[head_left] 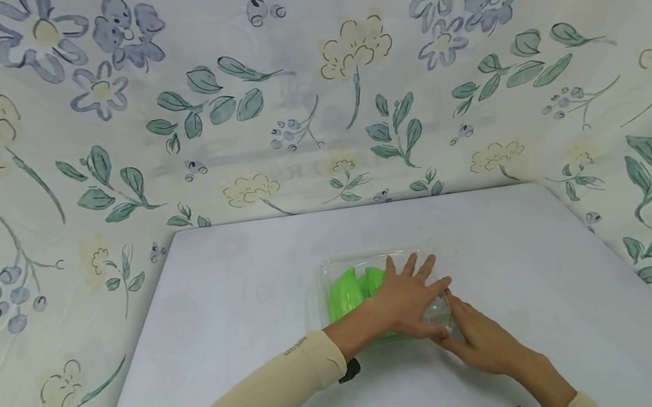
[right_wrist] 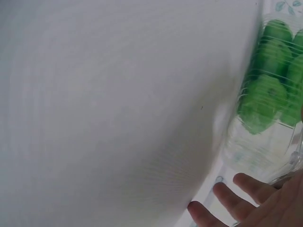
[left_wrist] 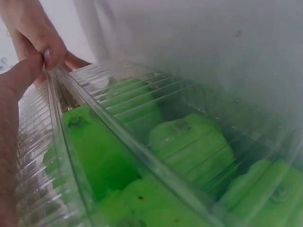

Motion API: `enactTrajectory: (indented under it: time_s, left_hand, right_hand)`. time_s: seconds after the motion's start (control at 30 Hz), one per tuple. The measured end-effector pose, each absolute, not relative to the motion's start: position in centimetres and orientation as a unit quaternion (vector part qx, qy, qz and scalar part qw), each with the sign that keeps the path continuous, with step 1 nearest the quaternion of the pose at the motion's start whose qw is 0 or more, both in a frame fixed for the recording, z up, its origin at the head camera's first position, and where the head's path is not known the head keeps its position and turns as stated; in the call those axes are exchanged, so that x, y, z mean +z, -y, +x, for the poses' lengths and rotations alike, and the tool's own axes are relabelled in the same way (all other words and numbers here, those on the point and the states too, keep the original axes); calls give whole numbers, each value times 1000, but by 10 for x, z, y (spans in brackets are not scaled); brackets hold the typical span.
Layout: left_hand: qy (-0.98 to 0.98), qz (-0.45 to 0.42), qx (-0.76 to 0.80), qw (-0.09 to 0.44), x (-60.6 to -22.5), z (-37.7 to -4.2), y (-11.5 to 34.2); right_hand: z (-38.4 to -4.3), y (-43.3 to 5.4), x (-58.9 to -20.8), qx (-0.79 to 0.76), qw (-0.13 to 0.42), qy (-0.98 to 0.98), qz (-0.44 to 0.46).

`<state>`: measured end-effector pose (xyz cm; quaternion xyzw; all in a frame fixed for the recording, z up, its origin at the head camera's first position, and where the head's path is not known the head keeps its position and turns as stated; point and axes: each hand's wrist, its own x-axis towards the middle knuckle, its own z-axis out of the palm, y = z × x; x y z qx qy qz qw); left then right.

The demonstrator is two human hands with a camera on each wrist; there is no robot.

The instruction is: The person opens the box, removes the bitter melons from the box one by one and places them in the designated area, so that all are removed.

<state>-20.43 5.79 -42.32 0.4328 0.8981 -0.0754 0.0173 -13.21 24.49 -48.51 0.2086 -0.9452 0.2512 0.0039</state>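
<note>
A clear plastic clamshell box (head_left: 326, 269) lies on the table with several green bell peppers (left_wrist: 189, 146) inside. My left hand (head_left: 408, 297) reaches across from the left, its fingers spread over the lid's right part. At the box's right end, my right hand (head_left: 491, 341) pinches the rim at the near corner between thumb and index finger. The two thumbs meet there, and the rims (left_wrist: 61, 85) come together at that point in the left wrist view. The right hand's other fingers (right_wrist: 232, 201) stretch out loosely beside the box.
The box stands on a white table (head_left: 236, 282), whose far edge meets a floral-patterned curtain (head_left: 312, 113). Black camera mounts (head_left: 349, 370) show at the wrists, below tan sleeves (head_left: 277, 382).
</note>
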Motion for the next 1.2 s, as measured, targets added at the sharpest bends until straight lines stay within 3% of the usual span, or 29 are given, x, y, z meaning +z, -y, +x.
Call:
enactTrajectory:
  time_s: [0.67,1.2]
  left_hand:
    - [-889,450,-81,-24,-426,-204,-59]
    - [-887,455,-66,-29,-429,-205,-59]
  right_hand:
    - [-132,-248,-484,297,-16,928,225]
    - [-133,-247,-488,327,-15,919,219]
